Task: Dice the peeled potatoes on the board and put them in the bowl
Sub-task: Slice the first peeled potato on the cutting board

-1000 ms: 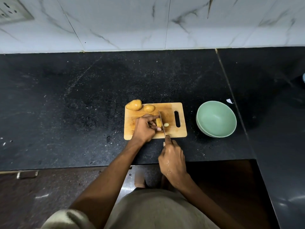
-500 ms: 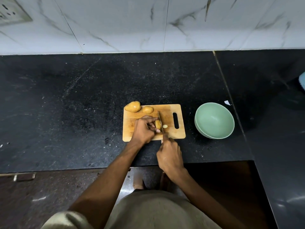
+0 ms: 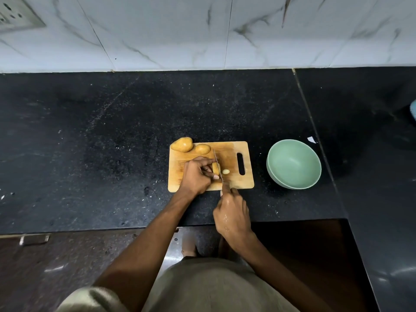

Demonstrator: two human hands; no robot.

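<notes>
Left hand [image 3: 197, 174] pinches potato piece [image 3: 215, 168] on wooden board [image 3: 231, 158]; right hand [image 3: 233, 213] grips knife [image 3: 218, 165], blade against piece. Cut slice [image 3: 225, 171] beside blade. Green bowl [image 3: 293, 164] right.

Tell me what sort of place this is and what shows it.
Most likely a home kitchen. A speckled black stone countertop runs below a white marble-patterned tiled wall; on it lie a rectangular wooden cutting board bearing whole yellow potatoes and an empty pale green round bowl.
</notes>
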